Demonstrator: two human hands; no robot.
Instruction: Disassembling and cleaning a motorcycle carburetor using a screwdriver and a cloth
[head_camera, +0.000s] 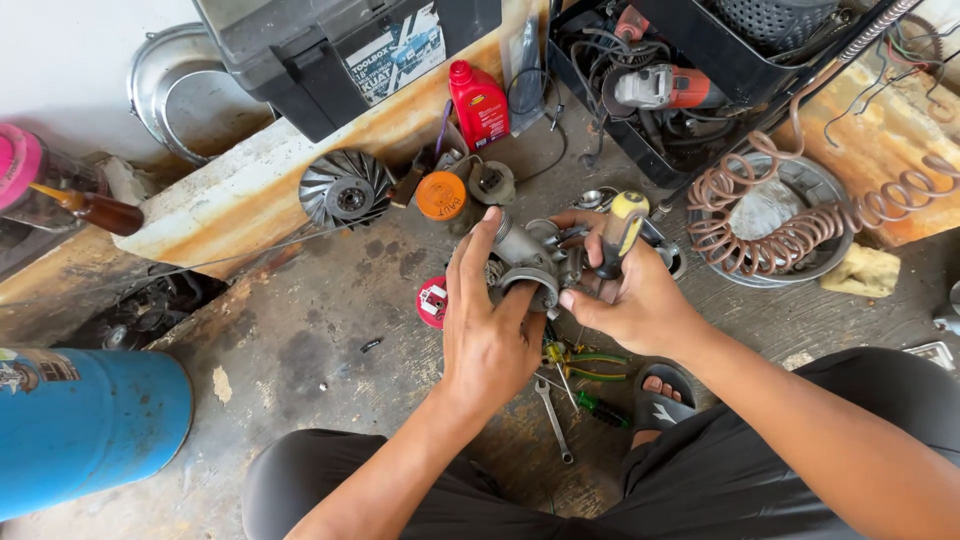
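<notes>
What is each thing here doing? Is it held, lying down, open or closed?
Metal part: held up in both hands.
Left hand: gripping the part.
Right hand: holding part and screwdriver.
Screwdriver: held in right hand.
Red bottle: standing, capped.
Orange lid: lying on the floor.
Wrench: lying flat, untouched.
Toolbox: closed.
Coiled hose: lying loose over a metal ring.
Grinder: resting in the black crate.

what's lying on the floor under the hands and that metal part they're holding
Below the left hand, the right hand and the grey metal part lie a wrench, green-handled tools and a small red tin. Whatever sits directly beneath the hands is covered.
</notes>
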